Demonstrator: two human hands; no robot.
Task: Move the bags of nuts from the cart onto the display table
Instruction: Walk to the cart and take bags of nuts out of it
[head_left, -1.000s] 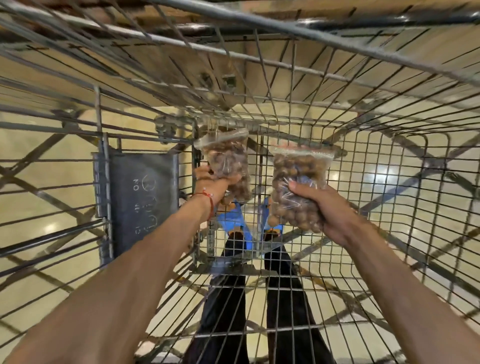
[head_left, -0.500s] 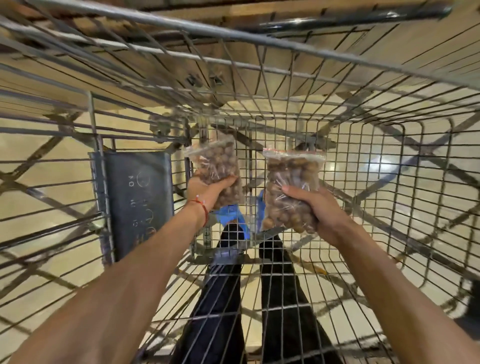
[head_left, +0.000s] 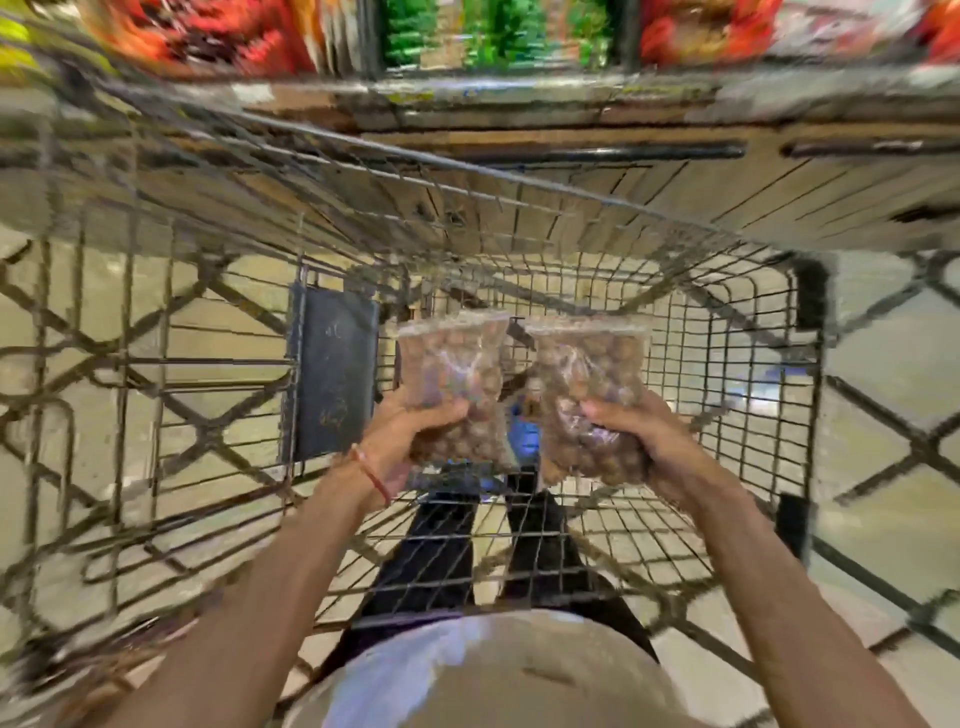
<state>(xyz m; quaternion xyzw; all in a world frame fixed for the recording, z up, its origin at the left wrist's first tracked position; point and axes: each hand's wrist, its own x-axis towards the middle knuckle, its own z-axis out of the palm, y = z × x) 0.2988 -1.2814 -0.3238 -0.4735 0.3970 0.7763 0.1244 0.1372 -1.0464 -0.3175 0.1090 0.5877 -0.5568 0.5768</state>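
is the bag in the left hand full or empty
Full: brown nuts fill the clear bag that the left hand grips near its bottom.

We're in a shop here, a grocery by every sign. A wire shopping cart (head_left: 811, 301) fills the view, its mesh basket wide open below, with a dark metal plate (head_left: 335, 374) fixed to its left wall. On the far side stands a wooden display table (head_left: 727, 192), slatted boards along its front. Above that, right at the far edge, there's shelved stock: red packets (head_left: 208, 31) on the left and green packs (head_left: 415, 31) in the middle, all too blurred to read. Underneath, a glossy pale tiled floor (head_left: 883, 374) shines through the wires. And the merchandise itself: one clear bag of nuts (head_left: 452, 374) and a second bag (head_left: 592, 374) just beside it.
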